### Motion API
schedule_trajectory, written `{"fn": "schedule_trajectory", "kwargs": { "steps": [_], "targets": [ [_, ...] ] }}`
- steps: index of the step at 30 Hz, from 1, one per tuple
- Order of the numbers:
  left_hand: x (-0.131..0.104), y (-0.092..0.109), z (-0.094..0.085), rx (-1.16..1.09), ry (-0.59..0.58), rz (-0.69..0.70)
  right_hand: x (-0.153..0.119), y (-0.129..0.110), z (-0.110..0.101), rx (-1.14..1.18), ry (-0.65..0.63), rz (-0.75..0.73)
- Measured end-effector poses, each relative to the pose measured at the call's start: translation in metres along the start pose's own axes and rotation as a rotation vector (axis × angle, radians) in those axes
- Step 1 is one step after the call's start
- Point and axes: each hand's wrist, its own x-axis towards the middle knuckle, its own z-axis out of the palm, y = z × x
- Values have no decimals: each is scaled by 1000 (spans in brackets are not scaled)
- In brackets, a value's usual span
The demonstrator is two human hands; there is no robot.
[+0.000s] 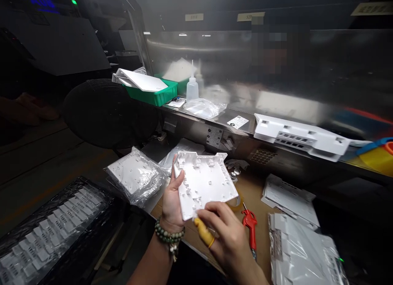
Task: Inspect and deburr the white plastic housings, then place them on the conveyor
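A white plastic cover (211,184) is tilted up above the bench, its inner side with small posts and clips facing me. My left hand (172,201) is closed around its left edge, thumb on the inner face. At the cover's lower edge, the fingers of my right hand (229,236) are pinched together and touch it. A yellow finger cot (204,232) covers one finger of that hand. Whether a small piece sits between those fingertips is hidden. Just right of the cover lies a red air blow gun (249,225) on the brown bench top (260,213).
Bagged white covers lie left (135,174) and right (302,252); another cover (290,199) lies behind the right stack. A black tray (61,236) of white parts stands lower left. The shelf holds a green bin (156,97), a squeeze bottle (192,88) and a white housing (301,135).
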Motion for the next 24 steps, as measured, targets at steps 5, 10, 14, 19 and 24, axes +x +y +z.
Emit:
{"fn": "schedule_trajectory", "kwargs": {
  "steps": [5, 10, 14, 19, 24],
  "targets": [
    [3, 29, -31, -127, -318, -193, -30, 58, -60, -194, 124, 229],
    [-1, 48, -60, -192, -461, -245, -43, 71, -85, -250, 200, 276],
    [-3, 49, -70, -221, -532, -278, -36, 63, -70, -234, 127, 210],
    [-3, 48, -68, -230, -525, -288, -38, 61, -68, -262, 165, 207],
    [-4, 51, -69, -198, -573, -310, -44, 76, -67, -275, 119, 173]
  ]
}}
